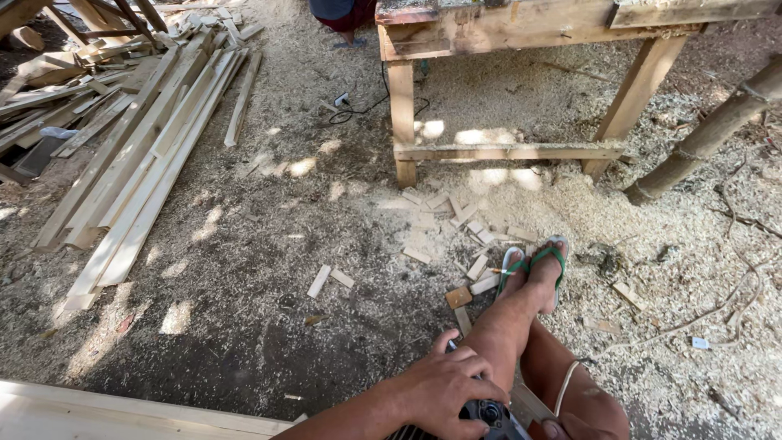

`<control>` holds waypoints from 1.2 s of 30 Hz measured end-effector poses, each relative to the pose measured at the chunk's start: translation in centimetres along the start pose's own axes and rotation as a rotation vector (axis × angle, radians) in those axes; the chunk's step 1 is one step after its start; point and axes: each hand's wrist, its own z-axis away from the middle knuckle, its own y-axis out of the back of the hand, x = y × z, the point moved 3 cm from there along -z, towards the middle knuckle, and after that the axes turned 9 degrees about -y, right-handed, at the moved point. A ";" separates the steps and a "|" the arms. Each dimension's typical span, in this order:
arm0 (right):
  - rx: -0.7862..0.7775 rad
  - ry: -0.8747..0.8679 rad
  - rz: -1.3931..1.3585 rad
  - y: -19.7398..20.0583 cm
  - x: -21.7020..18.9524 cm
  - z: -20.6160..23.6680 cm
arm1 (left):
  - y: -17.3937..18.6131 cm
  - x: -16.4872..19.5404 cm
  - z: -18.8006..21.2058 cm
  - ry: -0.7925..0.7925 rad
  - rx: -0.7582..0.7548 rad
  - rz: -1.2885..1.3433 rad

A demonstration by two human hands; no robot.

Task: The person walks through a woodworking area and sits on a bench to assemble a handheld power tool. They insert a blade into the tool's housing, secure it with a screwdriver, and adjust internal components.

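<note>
Over on the left, long planed slats (pixel 138 171) lie stacked in a loose fan on the sawdust floor (pixel 261 269), with rougher scrap heaped behind them; that pile looks like stock already cut to length. Along the bottom left edge runs a pale plank (pixel 98 411), just in front of the seated person. Further right, short offcuts (pixel 456 224) are scattered near the legs of the wooden worktop (pixel 505 33), so a fair amount of trimming seems done, though I can't tell how much is left. Low in the middle, the left hand (pixel 444 391) is closed over the top of a dark power tool (pixel 489 415) resting by the knee, fingers wrapped round it. Of the right hand (pixel 570 428) only a sliver shows at the bottom edge, and I cannot tell whether it grips anything. The feet in green sandals (pixel 533 265) rest crossed among the offcuts.
</note>
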 end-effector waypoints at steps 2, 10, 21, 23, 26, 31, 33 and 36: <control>-0.016 0.015 0.058 0.5 -1.7 0.5 | 0.2 0.1 -0.3 -0.006 -0.014 -0.021; -0.217 0.002 0.469 0.2 -1.7 3.1 | -1.9 1.6 -1.8 -0.012 -0.061 -0.064; -0.296 0.033 0.476 -0.6 -2.6 1.0 | -0.5 1.6 -2.1 -0.002 0.019 -0.088; -0.301 0.051 0.379 -0.7 -2.2 0.9 | -0.7 1.5 -2.1 0.007 0.011 -0.069; -0.312 0.035 0.267 -1.4 -1.8 0.8 | -0.9 1.1 -2.1 0.006 0.016 -0.071; -0.188 0.098 0.361 -1.8 -2.2 1.5 | -0.9 1.0 -1.9 0.012 0.014 -0.066; -0.107 0.159 0.443 -1.7 -2.4 1.9 | -0.9 1.0 -1.9 0.005 0.019 -0.082; -0.050 0.161 0.522 -1.8 -2.2 2.4 | -0.9 1.0 -2.0 -0.005 0.029 -0.061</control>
